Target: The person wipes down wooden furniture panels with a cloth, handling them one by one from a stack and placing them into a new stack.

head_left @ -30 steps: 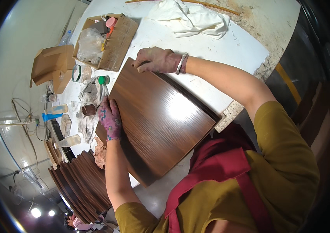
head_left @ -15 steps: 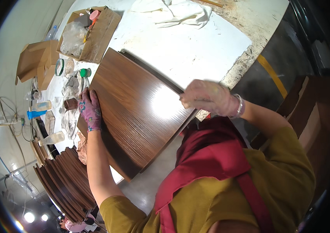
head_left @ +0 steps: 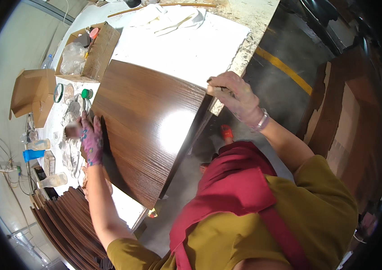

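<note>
A dark brown wood-grain panel [head_left: 141,117] lies tilted across the white worktable, light glaring off its right half. My left hand [head_left: 92,143], in a purple flowered glove, is at the panel's left edge with its fingers spread. By its fingertips is a small brown thing like a cup [head_left: 72,130], blurred. At the panel's right corner is my right hand [head_left: 239,98], with a bracelet at the wrist. Its fingers curl round something pale and small, pressed near the corner. What that is stays mostly hidden.
A carton of bits and plastic bags [head_left: 95,56] stands behind the panel, with an open cardboard box [head_left: 33,92] to its left. A white cloth [head_left: 168,19] lies far back. Curved brown strips [head_left: 65,216] are stacked at lower left. Brown panels [head_left: 339,117] stand at the right.
The view has shifted and turned. My right hand's fingers now show more clearly at the panel's corner. My left hand stays by the left edge, its fingers more spread.
</note>
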A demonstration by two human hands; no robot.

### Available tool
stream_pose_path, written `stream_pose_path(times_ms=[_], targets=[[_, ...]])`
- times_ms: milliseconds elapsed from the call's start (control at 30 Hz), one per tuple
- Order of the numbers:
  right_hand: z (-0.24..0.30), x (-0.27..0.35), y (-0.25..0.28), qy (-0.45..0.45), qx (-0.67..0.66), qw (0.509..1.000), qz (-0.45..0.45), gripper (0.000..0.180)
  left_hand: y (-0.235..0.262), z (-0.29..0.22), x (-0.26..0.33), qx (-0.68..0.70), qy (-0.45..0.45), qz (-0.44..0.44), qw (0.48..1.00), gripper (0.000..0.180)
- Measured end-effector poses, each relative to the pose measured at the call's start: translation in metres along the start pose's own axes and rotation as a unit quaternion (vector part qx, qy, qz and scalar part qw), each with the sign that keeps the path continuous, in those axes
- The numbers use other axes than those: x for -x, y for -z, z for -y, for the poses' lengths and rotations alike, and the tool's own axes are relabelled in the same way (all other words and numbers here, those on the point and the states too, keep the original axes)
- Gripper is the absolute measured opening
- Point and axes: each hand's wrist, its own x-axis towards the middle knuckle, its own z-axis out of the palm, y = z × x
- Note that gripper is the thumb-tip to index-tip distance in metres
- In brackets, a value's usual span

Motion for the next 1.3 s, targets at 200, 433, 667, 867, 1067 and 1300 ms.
stream_pose_path(times_ms=[200, 433, 667, 867, 1067, 1300], targets=[[0.001, 0.033, -0.038, 0.059, 0.106, 0.993, 0.005, 0.018, 0.023, 0.008, 0.081, -0.047, -0.155, 0.004, 0.987, 0.046], [0.033, 0.036, -0.045, 0.093, 0.142, 0.985, -0.009, 0.018, 0.025, 0.011, 0.095, 0.002, -0.090, 0.007, 0.996, 0.045], [0.044, 0.052, -0.073, 0.048, 0.139, 0.989, -0.008, 0.015, 0.028, 0.007, 0.096, 0.017, -0.090, -0.008, 0.996, 0.044], [0.113, 0.123, -0.144, 0.082, 0.200, 0.975, 0.051, 0.022, 0.019, 0.017, 0.096, 0.013, -0.105, -0.045, 0.993, 0.044], [0.150, 0.178, -0.210, 0.138, 0.122, 0.966, 0.183, 0.012, 0.015, 0.021, 0.095, 0.024, -0.101, -0.079, 0.991, 0.039], [0.173, 0.139, -0.177, 0.306, 0.016, 0.931, 0.199, 0.015, 0.011, 0.021, 0.097, -0.011, -0.109, -0.099, 0.989, 0.039]])
